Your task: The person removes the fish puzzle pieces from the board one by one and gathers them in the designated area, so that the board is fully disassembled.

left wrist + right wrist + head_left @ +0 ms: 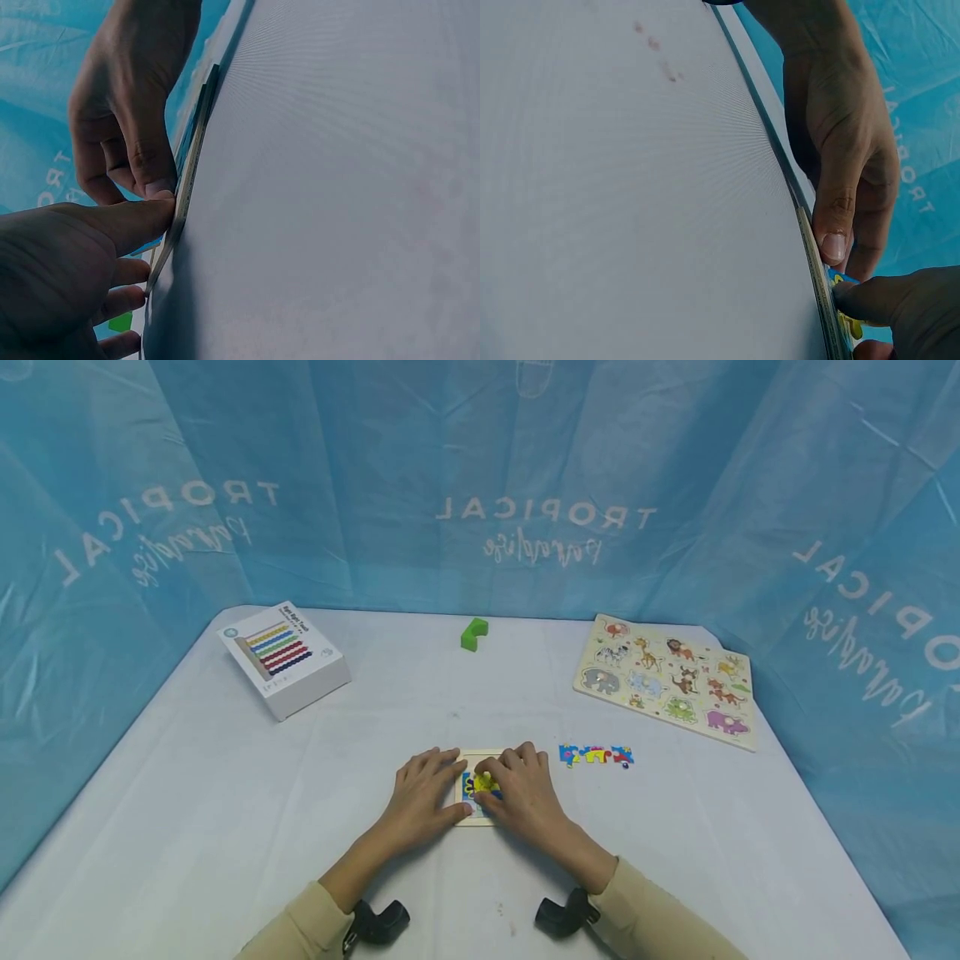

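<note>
In the head view, we see a wooden puzzle frame (480, 752) on the white table (187, 827); the left hand (422, 795) grips its left side, while the right hand (527, 797) bends its fingers over a yellow piece (486, 782) inside. Loose puzzle pieces (568, 752) lie near the right hand. Farther back we find a box (288, 658), a green block (470, 637) and an animal board (663, 681). In the left wrist view, the left thumb touches the frame's edge. In the right wrist view, the right thumb reaches inside; we cannot tell whether it pinches anything.
</note>
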Demonstrator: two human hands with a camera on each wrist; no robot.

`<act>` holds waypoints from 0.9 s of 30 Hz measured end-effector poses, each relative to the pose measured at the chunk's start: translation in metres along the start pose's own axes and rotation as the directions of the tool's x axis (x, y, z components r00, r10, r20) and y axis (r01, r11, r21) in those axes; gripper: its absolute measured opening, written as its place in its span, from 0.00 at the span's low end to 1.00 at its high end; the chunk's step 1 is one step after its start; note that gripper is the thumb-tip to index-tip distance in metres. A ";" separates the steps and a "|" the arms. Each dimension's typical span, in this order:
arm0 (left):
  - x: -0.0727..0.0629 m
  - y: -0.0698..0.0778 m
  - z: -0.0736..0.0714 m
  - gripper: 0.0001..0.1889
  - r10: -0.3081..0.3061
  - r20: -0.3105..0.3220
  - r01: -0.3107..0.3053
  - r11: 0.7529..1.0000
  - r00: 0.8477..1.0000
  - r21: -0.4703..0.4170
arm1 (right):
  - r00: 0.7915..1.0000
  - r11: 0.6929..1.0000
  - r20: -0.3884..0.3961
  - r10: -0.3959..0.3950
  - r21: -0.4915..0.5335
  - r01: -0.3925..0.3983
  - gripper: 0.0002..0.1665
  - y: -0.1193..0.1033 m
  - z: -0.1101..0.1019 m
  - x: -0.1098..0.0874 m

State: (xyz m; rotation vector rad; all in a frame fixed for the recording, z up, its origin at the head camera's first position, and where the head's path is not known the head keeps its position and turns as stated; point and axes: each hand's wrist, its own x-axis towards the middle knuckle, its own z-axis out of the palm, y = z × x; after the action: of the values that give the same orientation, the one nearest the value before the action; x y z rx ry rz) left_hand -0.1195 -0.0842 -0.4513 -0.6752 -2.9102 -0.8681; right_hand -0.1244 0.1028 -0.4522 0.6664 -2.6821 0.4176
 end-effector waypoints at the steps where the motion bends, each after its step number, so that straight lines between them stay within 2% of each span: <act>1: 0.000 0.000 0.000 0.32 -0.001 0.002 0.001 1.000 1.000 -0.003 | 1.000 1.000 0.005 0.001 0.004 -0.001 0.20 0.000 0.000 0.000; 8: 0.001 0.000 0.000 0.32 -0.010 0.016 0.010 1.000 1.000 -0.004 | 1.000 1.000 0.025 0.006 0.028 -0.007 0.21 -0.001 -0.001 0.001; 18: 0.000 0.002 -0.001 0.32 -0.010 0.013 0.010 1.000 1.000 -0.015 | 1.000 0.999 -0.016 -0.006 0.037 0.007 0.21 0.002 0.001 0.000; 23: 0.000 0.003 -0.001 0.32 -0.014 0.014 0.014 1.000 1.000 -0.016 | 0.999 0.994 -0.011 0.030 0.107 -0.028 0.20 0.011 -0.005 -0.003; 27: 0.001 0.003 0.000 0.32 -0.024 0.023 0.025 1.000 0.999 -0.017 | 0.998 0.986 -0.022 0.060 0.156 -0.056 0.18 0.026 -0.015 -0.010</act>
State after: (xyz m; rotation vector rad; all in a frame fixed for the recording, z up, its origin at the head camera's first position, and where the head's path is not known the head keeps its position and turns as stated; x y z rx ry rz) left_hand -0.1192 -0.0817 -0.4493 -0.6563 -2.9400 -0.8950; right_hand -0.1255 0.1343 -0.4479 0.6216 -2.6684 0.6520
